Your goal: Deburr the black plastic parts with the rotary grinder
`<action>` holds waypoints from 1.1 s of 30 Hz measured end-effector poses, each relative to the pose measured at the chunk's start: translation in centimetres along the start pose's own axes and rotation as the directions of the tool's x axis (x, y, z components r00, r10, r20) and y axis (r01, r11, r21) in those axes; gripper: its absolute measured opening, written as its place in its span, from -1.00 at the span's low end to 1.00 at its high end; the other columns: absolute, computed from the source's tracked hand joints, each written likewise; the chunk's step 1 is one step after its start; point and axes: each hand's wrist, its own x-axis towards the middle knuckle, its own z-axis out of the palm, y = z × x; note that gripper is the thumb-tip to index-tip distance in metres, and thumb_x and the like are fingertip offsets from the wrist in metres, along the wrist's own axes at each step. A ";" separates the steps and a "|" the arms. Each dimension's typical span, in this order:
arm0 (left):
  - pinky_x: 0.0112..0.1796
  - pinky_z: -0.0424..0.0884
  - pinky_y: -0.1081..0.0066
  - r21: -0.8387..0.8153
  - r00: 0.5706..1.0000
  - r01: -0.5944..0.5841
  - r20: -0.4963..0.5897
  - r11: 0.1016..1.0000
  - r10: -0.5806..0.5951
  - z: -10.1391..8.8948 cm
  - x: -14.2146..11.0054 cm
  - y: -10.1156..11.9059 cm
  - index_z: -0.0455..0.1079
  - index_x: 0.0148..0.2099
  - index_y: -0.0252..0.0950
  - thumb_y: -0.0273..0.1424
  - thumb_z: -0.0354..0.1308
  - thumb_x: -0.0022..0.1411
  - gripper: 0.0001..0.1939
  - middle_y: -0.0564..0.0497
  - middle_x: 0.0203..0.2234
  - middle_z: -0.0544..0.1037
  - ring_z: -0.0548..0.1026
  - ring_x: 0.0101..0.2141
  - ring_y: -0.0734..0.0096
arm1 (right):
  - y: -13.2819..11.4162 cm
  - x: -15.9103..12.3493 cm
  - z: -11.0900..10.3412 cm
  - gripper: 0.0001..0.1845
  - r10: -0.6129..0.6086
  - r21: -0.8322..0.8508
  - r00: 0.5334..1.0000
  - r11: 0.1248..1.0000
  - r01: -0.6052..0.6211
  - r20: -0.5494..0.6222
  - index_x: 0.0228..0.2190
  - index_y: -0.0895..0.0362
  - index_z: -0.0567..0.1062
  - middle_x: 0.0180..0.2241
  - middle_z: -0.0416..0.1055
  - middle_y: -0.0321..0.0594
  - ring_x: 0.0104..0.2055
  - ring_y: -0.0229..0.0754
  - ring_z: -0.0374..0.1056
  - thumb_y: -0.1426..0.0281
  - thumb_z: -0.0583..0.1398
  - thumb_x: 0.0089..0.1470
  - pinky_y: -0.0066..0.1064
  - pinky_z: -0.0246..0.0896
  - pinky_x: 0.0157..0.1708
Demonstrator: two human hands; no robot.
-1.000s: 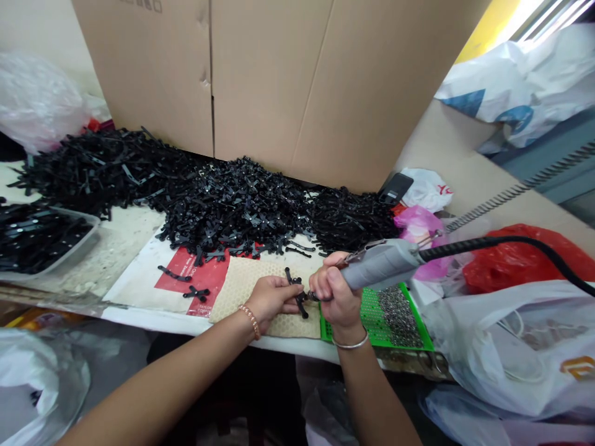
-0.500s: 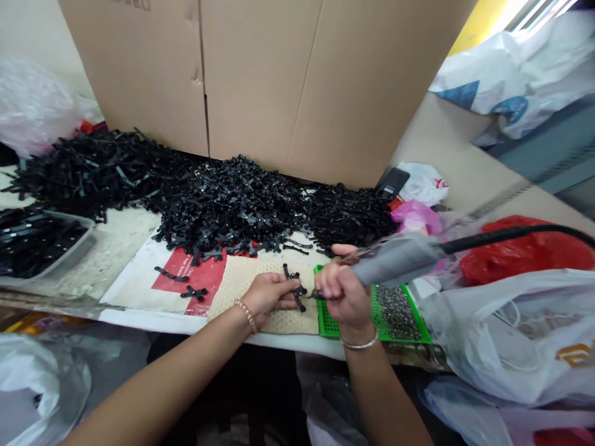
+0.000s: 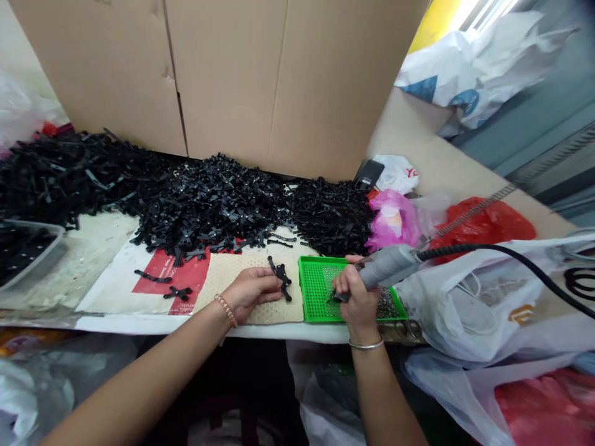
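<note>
My left hand [image 3: 253, 291] pinches a small black plastic piece of crossed arms [image 3: 281, 279] above a beige honeycomb-patterned mat [image 3: 216, 282]. Wrapped in my right hand [image 3: 357, 294] is a grey electric screwdriver [image 3: 393, 265], its tip pointing left and down over a green perforated tray [image 3: 313, 266]. Small metal screws [image 3: 387, 303] fill the right part of that tray, partly behind my right hand. Left of the mat lie a crossed black piece [image 3: 177, 293] and a single black strip [image 3: 152, 277].
Heaps of black plastic parts [image 3: 209, 201] run along the back, before a tall cardboard sheet [image 3: 227, 80]. A clear tub [image 3: 49, 248] stands at the left. The screwdriver's black cable [image 3: 488, 246] crosses plastic bags [image 3: 469, 310] on the right. A dark phone-like object [image 3: 369, 174] rests near the cardboard.
The screwdriver has come away from the black piece and moved right, over the green tray. My left hand keeps hold of the piece. The whole view has shifted to the right.
</note>
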 end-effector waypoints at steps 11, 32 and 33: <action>-0.37 0.53 0.52 0.010 1.000 0.004 -0.010 1.000 -0.004 0.0 0.1 -0.1 0.49 -0.42 -0.45 -0.72 0.21 0.00 -0.87 -0.07 -0.44 0.57 0.52 -0.47 0.50 | 0.7 -0.1 -0.7 -0.83 -0.016 -0.005 0.999 1.000 0.017 0.039 -0.28 0.06 0.43 -0.68 0.15 -0.50 -0.67 -0.32 0.05 0.33 0.27 0.06 -0.47 0.04 -0.63; -0.36 0.53 0.53 0.015 1.000 -0.001 0.000 1.000 0.001 -0.1 0.2 -0.2 0.49 -0.43 -0.42 -0.71 0.26 -0.02 -0.88 -0.05 -0.46 0.58 0.52 -0.47 0.50 | 0.8 -0.1 -0.7 -0.83 -0.011 -0.023 0.997 1.000 0.012 0.073 -0.27 0.04 0.41 -0.68 0.12 -0.49 -0.67 -0.31 0.05 0.33 0.26 0.07 -0.45 0.04 -0.64; -0.36 0.53 0.53 0.017 1.000 -0.004 0.004 1.000 0.004 -0.1 0.3 -0.3 0.49 -0.42 -0.42 -0.70 0.27 -0.02 -0.88 -0.05 -0.45 0.58 0.53 -0.46 0.50 | 0.8 -0.1 -0.7 -0.83 -0.010 -0.025 0.997 1.000 0.012 0.075 -0.27 0.04 0.41 -0.68 0.12 -0.49 -0.67 -0.31 0.05 0.32 0.26 0.07 -0.44 0.04 -0.64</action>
